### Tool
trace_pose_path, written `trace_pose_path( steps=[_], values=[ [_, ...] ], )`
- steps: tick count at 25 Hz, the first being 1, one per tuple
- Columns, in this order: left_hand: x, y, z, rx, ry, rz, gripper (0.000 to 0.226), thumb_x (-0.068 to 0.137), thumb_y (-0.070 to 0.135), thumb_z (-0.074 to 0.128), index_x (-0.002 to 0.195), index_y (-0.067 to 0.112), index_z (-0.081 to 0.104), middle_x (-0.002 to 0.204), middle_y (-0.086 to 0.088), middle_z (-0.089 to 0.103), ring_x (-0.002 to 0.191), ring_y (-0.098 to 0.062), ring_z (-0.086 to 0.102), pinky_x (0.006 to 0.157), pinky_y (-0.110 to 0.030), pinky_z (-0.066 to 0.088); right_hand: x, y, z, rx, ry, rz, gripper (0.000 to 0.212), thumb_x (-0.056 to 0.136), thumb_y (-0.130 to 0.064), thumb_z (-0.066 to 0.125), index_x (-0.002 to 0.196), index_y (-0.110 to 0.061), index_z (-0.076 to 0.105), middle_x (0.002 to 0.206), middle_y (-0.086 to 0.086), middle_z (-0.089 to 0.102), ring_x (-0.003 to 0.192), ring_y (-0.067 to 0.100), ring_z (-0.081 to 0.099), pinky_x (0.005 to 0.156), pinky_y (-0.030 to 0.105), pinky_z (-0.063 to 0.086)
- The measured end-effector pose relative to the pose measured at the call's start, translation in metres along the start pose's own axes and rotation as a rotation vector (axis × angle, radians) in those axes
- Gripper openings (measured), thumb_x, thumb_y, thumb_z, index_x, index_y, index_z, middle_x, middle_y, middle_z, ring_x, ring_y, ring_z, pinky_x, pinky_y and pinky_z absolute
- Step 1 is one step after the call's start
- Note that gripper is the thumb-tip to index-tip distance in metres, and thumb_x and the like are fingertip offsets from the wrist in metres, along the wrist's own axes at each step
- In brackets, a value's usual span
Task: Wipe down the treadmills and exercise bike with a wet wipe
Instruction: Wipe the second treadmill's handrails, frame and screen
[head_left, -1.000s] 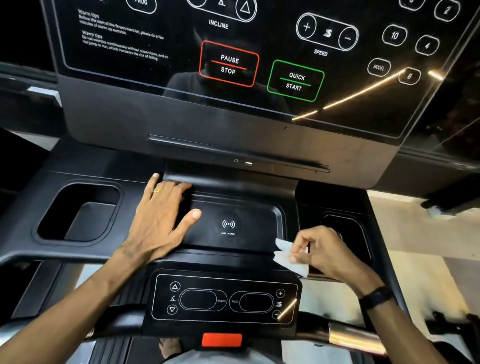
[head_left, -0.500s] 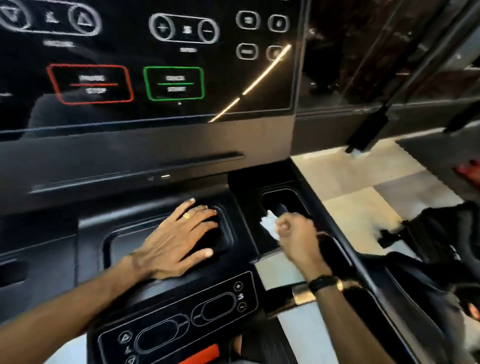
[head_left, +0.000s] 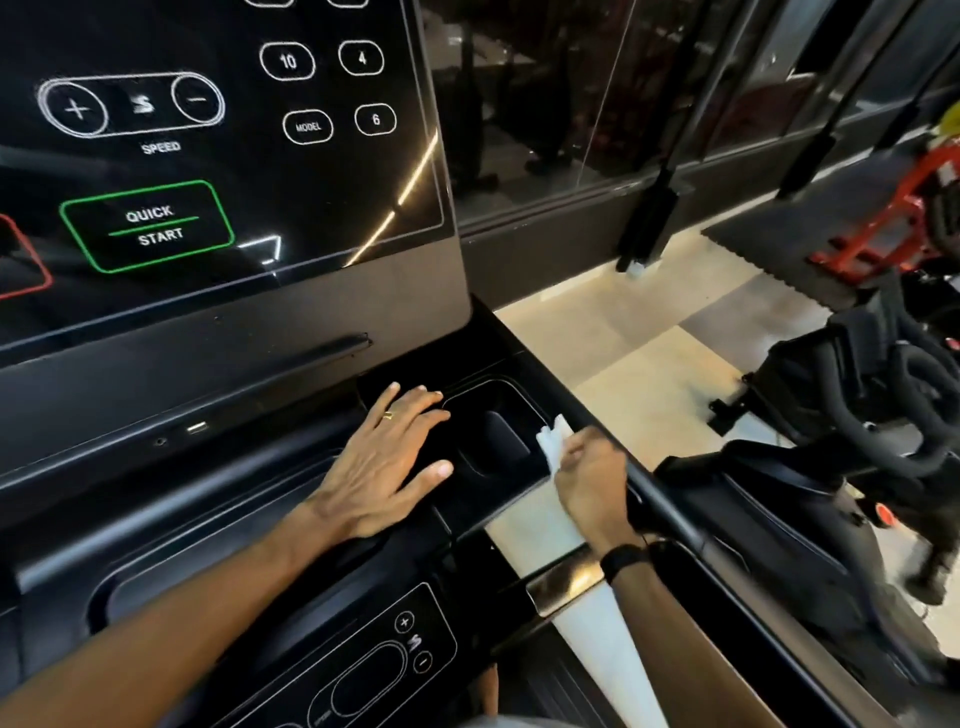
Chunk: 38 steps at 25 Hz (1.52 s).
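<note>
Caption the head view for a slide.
Right hand presses a white wipe along the treadmill's right cup holder rim while the left hand rests flat on the console.

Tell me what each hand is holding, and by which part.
The right hand pinches the wipe by its lower end, the rest sticking up past the fingers. The left hand holds nothing; it lies flat on the console.

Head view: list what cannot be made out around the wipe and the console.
- Wet wipe: only its top shows; the right hand covers the rest, so its contact with the cup holder rim is unclear.
- Red button: cut off by the left edge, label unreadable.
- Tray surface under the left hand: hidden by the palm.
- Lower control panel: cut off by the bottom edge, small labels blurred.
</note>
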<state>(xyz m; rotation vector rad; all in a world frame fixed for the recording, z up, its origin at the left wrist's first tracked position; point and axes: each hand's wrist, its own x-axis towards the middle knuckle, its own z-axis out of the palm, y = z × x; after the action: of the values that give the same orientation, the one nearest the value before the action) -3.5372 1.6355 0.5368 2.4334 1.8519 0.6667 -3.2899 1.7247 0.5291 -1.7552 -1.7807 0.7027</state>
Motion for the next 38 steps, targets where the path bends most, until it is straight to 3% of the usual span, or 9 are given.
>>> trace_pose_path(
  steps=[3,7,14,19,22,28,32,35,38],
  values=[
    [0.000,-0.002,0.006,-0.021,0.022,-0.008,0.068,0.102,0.057,0.029,0.141,0.005,0.050,0.152,-0.012,0.042,0.149,-0.022,0.028,0.126,-0.046,0.007,-0.051,-0.013,0.018,0.197,-0.173,-0.004,0.033,0.076,0.012,0.069,0.069,-0.019,0.059,0.068,-0.008,0.060,0.063,0.004,0.064,0.062,0.015,0.050],
    [0.000,-0.003,0.005,-0.023,0.042,0.000,0.067,0.102,0.057,0.029,0.141,0.006,0.049,0.152,-0.011,0.042,0.150,-0.023,0.027,0.125,-0.051,0.010,-0.068,-0.023,0.027,0.353,-0.360,0.141,0.037,0.068,0.013,0.075,0.058,-0.022,0.066,0.065,0.003,0.069,0.072,0.026,0.074,0.069,0.048,0.062],
    [-0.002,0.000,0.002,0.015,0.056,-0.044,0.069,0.100,0.056,0.030,0.140,0.004,0.050,0.150,-0.014,0.044,0.148,-0.027,0.031,0.126,-0.048,0.007,0.008,0.013,-0.007,0.369,0.060,0.251,0.030,0.081,0.010,0.068,0.073,-0.018,0.063,0.064,0.004,0.068,0.062,0.026,0.070,0.074,0.053,0.061],
    [0.001,-0.001,0.003,-0.002,0.076,-0.069,0.067,0.101,0.054,0.027,0.138,0.003,0.051,0.149,-0.014,0.045,0.147,-0.027,0.033,0.125,-0.049,0.008,-0.058,-0.026,0.008,0.136,-0.147,-0.233,0.024,0.078,0.007,0.067,0.070,-0.015,0.064,0.058,-0.013,0.057,0.058,-0.001,0.059,0.058,0.013,0.046],
    [0.001,-0.002,0.003,-0.026,0.093,-0.090,0.066,0.104,0.052,0.022,0.138,0.004,0.052,0.149,-0.013,0.046,0.146,-0.026,0.034,0.125,-0.049,0.012,-0.086,-0.044,0.021,0.063,-0.300,-0.377,0.010,0.084,-0.005,0.070,0.080,-0.015,0.070,0.076,-0.005,0.060,0.067,0.013,0.057,0.067,0.030,0.050],
    [-0.001,-0.004,0.004,-0.037,0.084,-0.081,0.054,0.102,0.037,0.029,0.139,0.005,0.052,0.150,-0.014,0.045,0.143,-0.028,0.038,0.124,-0.049,0.013,0.021,0.008,-0.018,-0.109,-0.018,-0.273,0.021,0.084,0.012,0.057,0.080,-0.004,0.069,0.083,0.010,0.060,0.074,0.031,0.062,0.071,0.036,0.053],
    [-0.001,-0.003,0.001,-0.046,0.078,-0.093,0.056,0.101,0.036,0.028,0.144,0.004,0.046,0.153,-0.014,0.040,0.144,-0.026,0.037,0.125,-0.048,0.011,0.013,0.003,-0.010,-0.341,-0.077,-0.410,0.024,0.087,0.009,0.053,0.102,0.001,0.070,0.109,0.018,0.069,0.100,0.037,0.065,0.087,0.038,0.054],
    [0.000,-0.001,-0.001,-0.058,0.077,-0.086,0.059,0.100,0.038,0.028,0.148,0.005,0.041,0.157,-0.014,0.035,0.146,-0.023,0.034,0.125,-0.046,0.009,-0.024,0.004,-0.002,-0.331,-0.273,-0.495,0.045,0.097,-0.010,0.049,0.141,-0.005,0.050,0.139,0.015,0.056,0.127,0.033,0.055,0.101,0.045,0.051],
    [0.002,-0.001,0.001,-0.049,0.060,-0.087,0.059,0.100,0.037,0.028,0.149,0.006,0.039,0.158,-0.014,0.034,0.147,-0.024,0.032,0.125,-0.048,0.008,-0.002,0.014,-0.014,-0.372,-0.321,-0.356,0.074,0.101,-0.062,0.013,0.150,-0.010,0.034,0.149,0.014,0.044,0.138,0.034,0.041,0.110,0.050,0.041]
  ],
)
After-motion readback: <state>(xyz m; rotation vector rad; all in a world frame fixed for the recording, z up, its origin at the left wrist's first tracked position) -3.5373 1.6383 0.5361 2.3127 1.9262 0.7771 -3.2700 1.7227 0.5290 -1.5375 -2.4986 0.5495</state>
